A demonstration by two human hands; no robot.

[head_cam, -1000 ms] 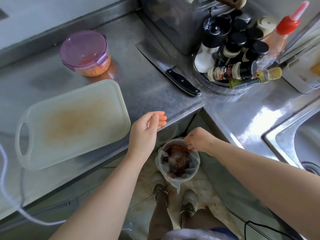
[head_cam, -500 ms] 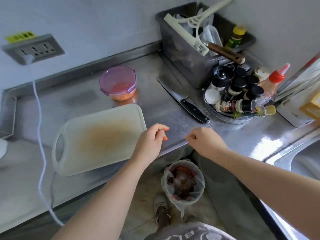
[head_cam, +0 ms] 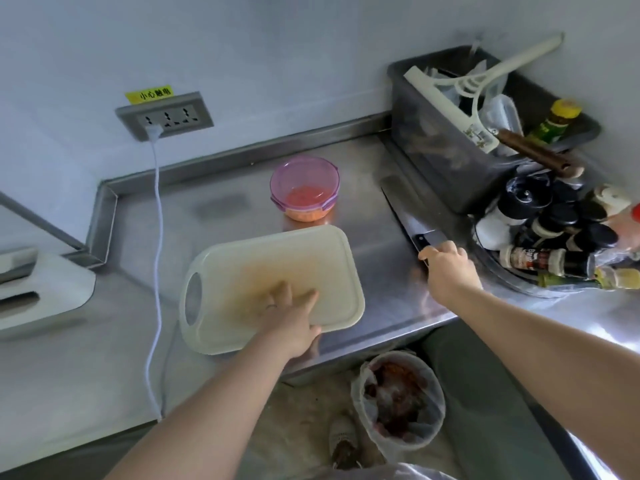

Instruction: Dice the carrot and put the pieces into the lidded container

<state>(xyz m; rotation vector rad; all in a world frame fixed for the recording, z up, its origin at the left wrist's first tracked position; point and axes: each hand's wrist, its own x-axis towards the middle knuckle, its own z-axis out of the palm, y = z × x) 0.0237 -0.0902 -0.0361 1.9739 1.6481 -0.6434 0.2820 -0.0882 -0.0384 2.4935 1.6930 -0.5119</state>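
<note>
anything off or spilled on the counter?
Cutting board lies askew, with an orange stain across its middle. Two spice bottles lie on their sides at right. No spill visible.

steel counter point(head_cam: 242, 209), stained white board point(head_cam: 294, 258) near the front edge, purple-lid container point(head_cam: 304, 188) just behind it, knife point(head_cam: 403, 214) to the right, grey tub point(head_cam: 433, 161) and spice tray point(head_cam: 509, 283) beyond

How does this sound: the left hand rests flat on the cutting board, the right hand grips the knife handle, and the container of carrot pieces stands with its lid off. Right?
Not quite. The head view shows the lidded container with its purple lid on, not off. The rest holds: the left hand rests flat on the cutting board, and the right hand grips the handle of the knife.
</note>
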